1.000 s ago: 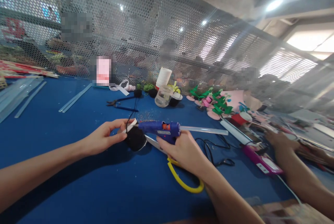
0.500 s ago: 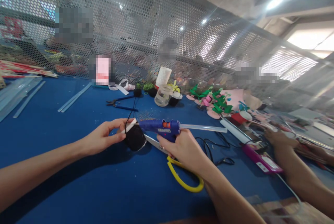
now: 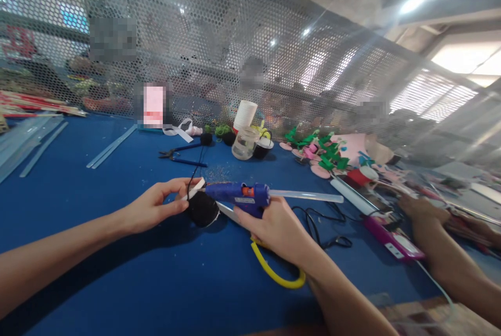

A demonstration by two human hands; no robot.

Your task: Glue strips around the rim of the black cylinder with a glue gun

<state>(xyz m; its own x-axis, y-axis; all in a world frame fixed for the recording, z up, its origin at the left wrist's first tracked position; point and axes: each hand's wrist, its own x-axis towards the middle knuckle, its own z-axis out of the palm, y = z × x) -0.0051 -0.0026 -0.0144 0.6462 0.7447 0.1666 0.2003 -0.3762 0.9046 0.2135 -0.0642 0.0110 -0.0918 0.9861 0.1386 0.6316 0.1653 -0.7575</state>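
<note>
Our left grip (image 3: 166,204) is narrow, thumb and fingers pinching the black yarn-wrapped cup (image 3: 202,211) by the white edge nearest us on that side. The cup sits just right of those fingertips, between our two grips and low over the blue tabletop (image 3: 136,278); we cannot tell whether its underside touches. A black strand rises from beside our left fingers to a small ball of black yarn (image 3: 206,139) beyond them.

Our right grip (image 3: 277,226) is wrapped around the handle of a blue hot glue gun (image 3: 235,193). The nozzle points left from this grip toward the cup's white edge, very near it; whether they touch is hard to tell. A clear glue stick (image 3: 309,196) juts out of the gun's back, to the right above our knuckles.

Below the right grip lies a pair of yellow-handled scissors (image 3: 279,279), its blade reaching up and left behind our fingers toward the cup. Past the left grip we see blue-handled pliers (image 3: 180,156); past the right, a clear plastic cup (image 3: 244,147) stands in front of stacked white paper cups (image 3: 246,113). Well right of our right grip are a magenta power strip (image 3: 391,239) and a co-worker's hand (image 3: 425,211).
</note>
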